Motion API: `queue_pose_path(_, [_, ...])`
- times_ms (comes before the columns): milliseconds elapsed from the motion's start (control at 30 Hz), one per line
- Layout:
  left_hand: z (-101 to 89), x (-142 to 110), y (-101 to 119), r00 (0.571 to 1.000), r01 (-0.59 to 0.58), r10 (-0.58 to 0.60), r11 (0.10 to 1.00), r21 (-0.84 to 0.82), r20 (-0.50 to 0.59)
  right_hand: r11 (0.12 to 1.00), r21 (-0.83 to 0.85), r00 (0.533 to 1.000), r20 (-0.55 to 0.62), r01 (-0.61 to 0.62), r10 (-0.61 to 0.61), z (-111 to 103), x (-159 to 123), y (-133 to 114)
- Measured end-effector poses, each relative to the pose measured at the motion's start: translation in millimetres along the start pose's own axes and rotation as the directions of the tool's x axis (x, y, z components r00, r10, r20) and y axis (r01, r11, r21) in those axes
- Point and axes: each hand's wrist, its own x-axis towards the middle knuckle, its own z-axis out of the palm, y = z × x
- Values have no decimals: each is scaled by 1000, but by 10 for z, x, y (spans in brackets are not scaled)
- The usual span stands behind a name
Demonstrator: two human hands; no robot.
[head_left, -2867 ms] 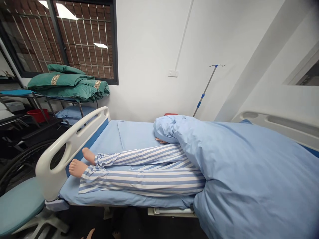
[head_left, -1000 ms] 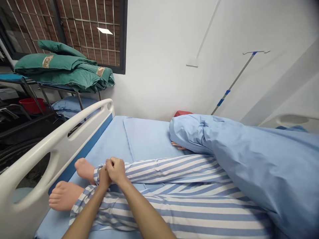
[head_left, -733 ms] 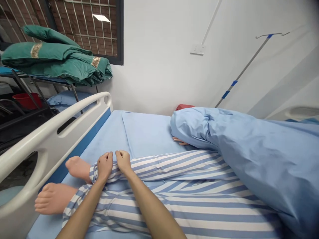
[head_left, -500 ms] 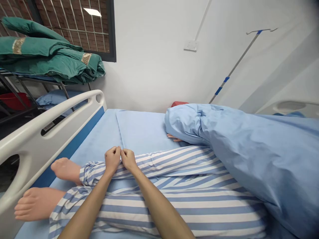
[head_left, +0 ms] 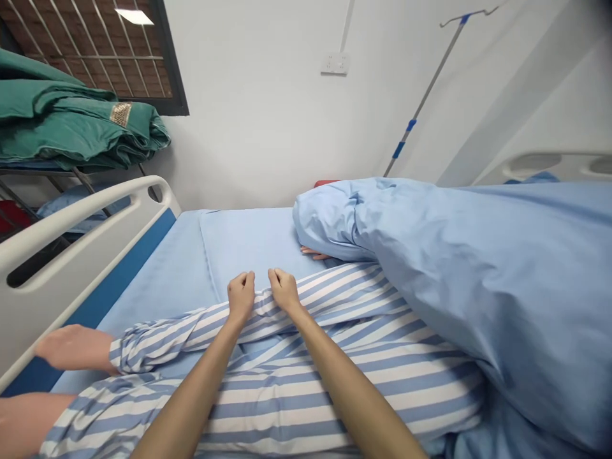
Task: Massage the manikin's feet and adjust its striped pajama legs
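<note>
My left hand is closed in a fist at the far striped trouser leg, around the shin. A short gap to its right, my right hand makes a fist over the same leg, nearer the knee. No cloth shows pulled up in either fist. The trousers, striped blue and white, clothe a lying figure that looks like a manikin, whose bare far foot points left. Below my forearms stretches the near trouser leg. A bunched light blue quilt covers the upper body; the figure's fingers peek out beneath it.
A white and blue footboard bounds the bed at left. Light blue sheet lies beyond the legs. An IV pole stands by the wall on the far side. Folded green bedding rests on a rack at upper left.
Both fists have moved along the far leg from the lower shin toward the knee, and spread slightly apart. The view has shifted right, so the near foot is partly cut off.
</note>
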Motion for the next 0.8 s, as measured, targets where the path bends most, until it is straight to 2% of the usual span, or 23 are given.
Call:
queue_pose_path(100, [306,-26,91,998,3,0,999,-52,69,1000,28,1000,-14,9,-9,-223,41,122])
queue_pose_path(200, [630,-64,202,998,17,-14,999,-51,60,999,-29,995,-94,-41,38,-424,69,273])
queue_pose_path(333, [1050,-84,403,993,-5,21,990,-141,114,996,-65,995,-85,-66,60,-707,107,474])
queue_pose_path(467, [1348,-109,517,987,61,-45,993,-98,154,990,-117,976,-212,-78,52,-1044,151,730])
queue_pose_path(567, [1483,-178,545,970,8,15,995,-98,241,972,-187,972,-214,-143,101,-1191,147,978])
queue_pose_path(667, [1544,-242,563,955,-37,58,996,-78,291,952,-231,964,-219,-201,151,-1200,124,1114])
queue_pose_path(733, [1507,-268,581,947,-38,58,997,-70,315,937,-275,967,-195,-215,165,-1180,121,1104])
queue_pose_path(800, [1351,-299,591,938,-27,52,997,-77,344,917,-329,971,-154,-226,184,-1175,133,1042])
